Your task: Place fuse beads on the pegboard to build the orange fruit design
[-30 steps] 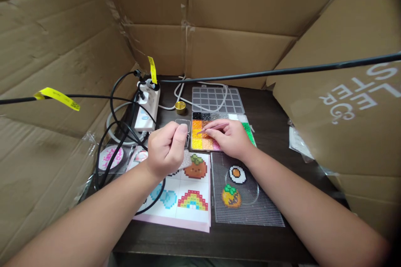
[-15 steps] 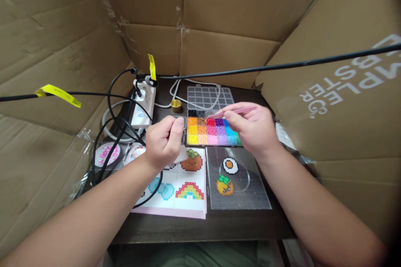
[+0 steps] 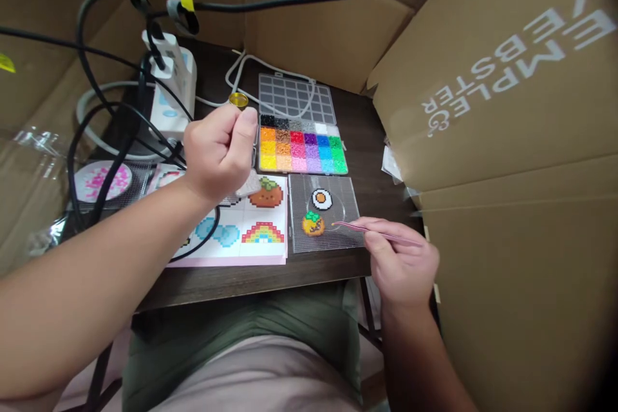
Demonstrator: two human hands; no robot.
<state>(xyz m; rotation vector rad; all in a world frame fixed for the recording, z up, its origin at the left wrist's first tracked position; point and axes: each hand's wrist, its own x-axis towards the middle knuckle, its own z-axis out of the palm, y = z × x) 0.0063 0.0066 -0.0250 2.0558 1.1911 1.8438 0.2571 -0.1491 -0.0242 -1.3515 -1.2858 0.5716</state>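
Note:
My right hand [image 3: 403, 264] pinches pink tweezers [image 3: 371, 230], whose tip holds what looks like a tiny orange-yellow bead [image 3: 333, 224]. The tip is over the clear pegboard [image 3: 299, 190], just right of an orange fruit of beads [image 3: 313, 224] with green leaves. A fried egg of beads [image 3: 321, 199] lies above the fruit on the same board. My left hand [image 3: 219, 151] is closed in a fist over the top of the printed pattern sheet [image 3: 236, 214]; what it holds, if anything, is hidden. By its wrist a whitish piece [image 3: 248, 185] partly shows.
An open bead box [image 3: 304, 149] with colour-sorted compartments stands behind the pegboard. A gold tin [image 3: 238, 100], a white power strip [image 3: 171, 103] and tangled black cables are at left. A white dish [image 3: 99, 181] holds pink beads. Cardboard walls [image 3: 483, 219] surround the table.
My right hand has moved with the tweezers from the bead box down to the right side of the pegboard. The view has tilted downward; my left fist keeps its shape.

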